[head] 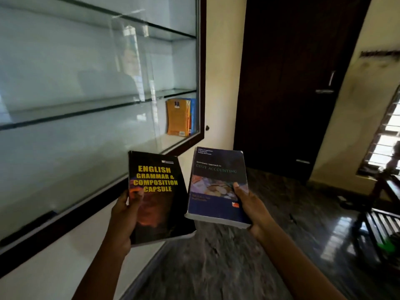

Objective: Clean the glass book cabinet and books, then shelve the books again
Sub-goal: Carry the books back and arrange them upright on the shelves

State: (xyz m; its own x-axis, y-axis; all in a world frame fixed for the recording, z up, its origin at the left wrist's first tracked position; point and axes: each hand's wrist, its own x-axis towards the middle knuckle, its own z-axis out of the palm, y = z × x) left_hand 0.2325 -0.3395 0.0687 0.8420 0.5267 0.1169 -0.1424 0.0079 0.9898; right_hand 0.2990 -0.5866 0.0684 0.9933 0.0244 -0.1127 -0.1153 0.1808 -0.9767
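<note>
Presently, glass book cabinet point(201, 72) fills the left of the view, dark frame on a cream wall. 2 glass shelves point(86, 109) inside are bare. Bottom compartment, far right end: a few shelved books point(176, 118) stand upright, the orange cover outermost and blue ones behind it against the side wall.

Dark wooden door point(292, 94) stands right of the cabinet. Grey patterned floor point(238, 256) below.

Black book point(158, 198), yellow title "English Grammar & Composition Capsule", is held in front of and below the cabinet's lower right corner, cover facing the camera and tilted slightly. Blue book point(218, 185), title "Cost Accounting", is held just right of it, also cover up. Their near edges seem to meet; contact uncertain.

Left hand point(124, 215) grasps the black book at its left edge, thumb on the cover, fingers behind. Right hand point(249, 204) grasps the blue book at its right edge, thumb on the cover.

Small round knob point(207, 127) sits on the cabinet frame's right side.
</note>
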